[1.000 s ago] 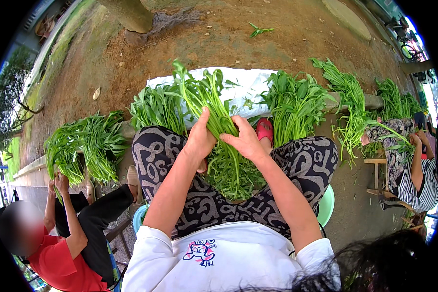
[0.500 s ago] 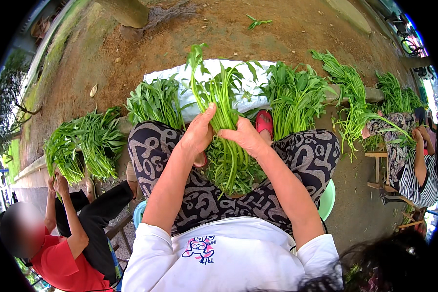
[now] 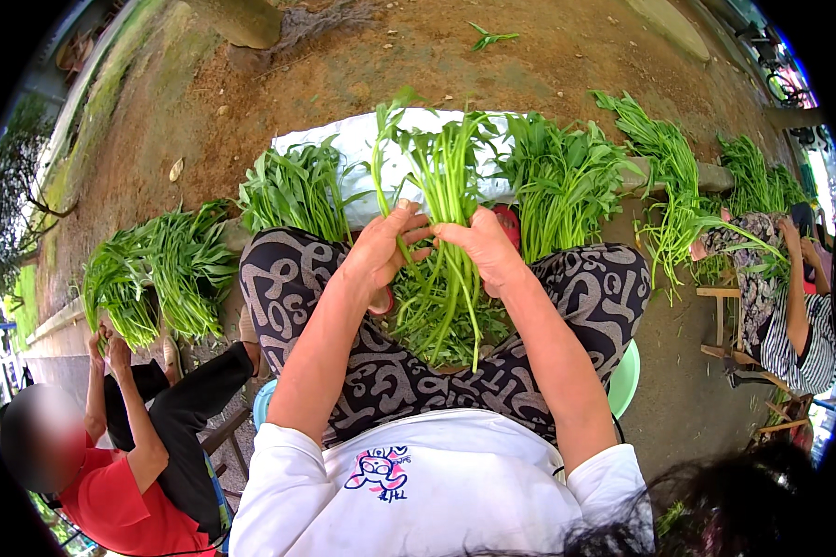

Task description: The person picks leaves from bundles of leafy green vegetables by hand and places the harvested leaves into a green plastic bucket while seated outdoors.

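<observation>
Between my knees my right hand (image 3: pixel 485 249) is closed around a bunch of water spinach (image 3: pixel 444 176), its leaves pointing away from me and its stems hanging toward my lap. My left hand (image 3: pixel 381 251) pinches a few water spinach stems (image 3: pixel 381 172) at the bunch's left side. The left fingertips reach in close to the right thumb, partly behind the stems. Below both hands lies a heap of loose cut greens (image 3: pixel 418 339); what holds it is hidden.
A white sheet (image 3: pixel 344 139) lies ahead, with water spinach piles to its left (image 3: pixel 293 195) and right (image 3: pixel 567 186). More bundles (image 3: pixel 664 167) line the low curb. A person in red (image 3: pixel 130 492) sits at left, another in stripes (image 3: pixel 799 343) at right. A green basin (image 3: pixel 625 381) stands by my right thigh.
The right hand and the main bunch have shifted slightly right. A gap has opened between that bunch and the stems in my left hand.
</observation>
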`<action>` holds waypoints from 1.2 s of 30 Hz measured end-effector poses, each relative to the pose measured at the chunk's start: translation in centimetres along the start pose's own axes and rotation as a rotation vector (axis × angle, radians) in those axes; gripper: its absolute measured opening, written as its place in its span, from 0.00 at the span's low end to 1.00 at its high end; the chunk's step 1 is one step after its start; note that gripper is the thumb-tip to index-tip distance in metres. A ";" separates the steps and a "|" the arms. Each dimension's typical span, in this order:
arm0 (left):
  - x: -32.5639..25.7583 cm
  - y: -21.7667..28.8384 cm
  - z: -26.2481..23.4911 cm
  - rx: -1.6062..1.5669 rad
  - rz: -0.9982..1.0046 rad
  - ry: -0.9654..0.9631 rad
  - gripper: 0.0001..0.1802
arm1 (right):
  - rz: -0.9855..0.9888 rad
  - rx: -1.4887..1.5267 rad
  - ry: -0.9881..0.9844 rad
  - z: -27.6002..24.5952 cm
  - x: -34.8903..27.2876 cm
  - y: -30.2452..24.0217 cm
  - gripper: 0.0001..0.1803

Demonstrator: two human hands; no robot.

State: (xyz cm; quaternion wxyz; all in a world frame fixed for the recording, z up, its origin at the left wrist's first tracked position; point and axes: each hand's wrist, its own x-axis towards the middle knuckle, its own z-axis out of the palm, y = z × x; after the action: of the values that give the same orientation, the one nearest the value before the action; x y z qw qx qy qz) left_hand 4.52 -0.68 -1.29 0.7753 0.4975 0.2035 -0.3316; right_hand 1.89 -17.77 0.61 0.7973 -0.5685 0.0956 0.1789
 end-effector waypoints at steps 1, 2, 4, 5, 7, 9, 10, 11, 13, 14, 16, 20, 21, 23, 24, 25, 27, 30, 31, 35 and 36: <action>-0.1 0.0 0.1 0.006 -0.024 -0.050 0.28 | -0.003 -0.004 -0.032 0.4 -0.2 -0.3 0.16; -0.2 0.1 0.2 0.015 -0.050 -0.101 0.29 | 0.061 0.003 -0.119 0.8 -0.4 -1.0 0.19; -0.4 0.3 0.5 0.031 -0.101 -0.203 0.31 | 0.028 -0.074 -0.143 0.4 -0.2 -0.2 0.20; -0.5 0.3 0.5 0.011 -0.096 -0.229 0.33 | 0.011 -0.112 -0.160 0.4 0.0 -0.1 0.21; -0.7 0.4 0.5 -0.030 -0.084 -0.280 0.36 | 0.043 -0.114 -0.170 0.6 0.0 -0.2 0.22; -0.9 0.7 0.9 0.036 -0.130 -0.249 0.40 | 0.004 -0.159 -0.161 1.2 -0.3 -0.6 0.23; -0.9 0.8 1.0 0.069 -0.152 -0.233 0.42 | -0.023 -0.182 -0.151 1.1 -0.1 -0.2 0.23; -0.9 0.7 0.9 0.071 -0.154 -0.257 0.43 | -0.048 -0.203 -0.146 1.0 0.1 0.6 0.22; -0.6 0.5 0.6 0.074 -0.159 -0.304 0.46 | -0.065 -0.262 -0.129 0.7 0.4 1.5 0.22; -1.0 0.7 0.9 0.123 -0.151 -0.285 0.45 | -0.058 -0.298 -0.119 0.6 0.6 1.7 0.21; -0.8 0.3 1.0 0.137 -0.115 -0.260 0.44 | -0.031 -0.338 -0.072 0.5 0.8 1.9 0.20; -0.8 -0.6 1.5 0.048 -0.001 -0.216 0.32 | -0.016 -0.344 -0.121 1.0 0.3 0.6 0.21; -0.7 -1.0 1.7 0.006 0.046 -0.220 0.30 | 0.014 -0.373 -0.134 1.0 0.3 0.4 0.21; -0.4 -1.2 2.1 -0.038 0.100 -0.169 0.25 | 0.073 -0.427 -0.162 1.2 0.3 -0.4 0.21; -0.3 -1.0 2.3 -0.052 0.129 -0.177 0.25 | 0.060 -0.493 -0.169 1.6 0.0 -1.6 0.23; -0.1 -0.8 2.4 -0.067 0.159 -0.183 0.26 | 0.046 -0.499 -0.150 2.0 -0.2 -2.4 0.23; -0.4 0.4 3.6 -0.099 0.236 -0.208 0.25 | 0.019 -0.508 -0.099 2.1 -0.7 -3.7 0.24; -1.0 3.5 4.4 -0.174 0.305 -0.204 0.21 | -0.164 -0.581 -0.040 0.7 -1.0 -4.8 0.35; -1.6 5.0 4.7 -0.207 0.364 -0.146 0.15 | -0.279 -0.661 0.062 0.0 -1.1 -4.8 0.36; -1.7 11.0 2.8 -0.300 0.602 -0.171 0.08 | -0.342 -0.283 0.195 -1.5 -1.1 -6.1 0.28; -1.8 12.8 2.2 -0.343 0.704 -0.197 0.08 | -0.347 -0.274 0.207 -1.5 -1.2 -6.2 0.26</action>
State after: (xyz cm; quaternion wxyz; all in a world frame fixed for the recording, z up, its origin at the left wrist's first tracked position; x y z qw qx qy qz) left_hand 12.40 1.54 8.89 0.9291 0.3659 -0.0021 -0.0533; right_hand 3.34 -21.22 5.91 0.7176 -0.6944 0.0524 -0.0086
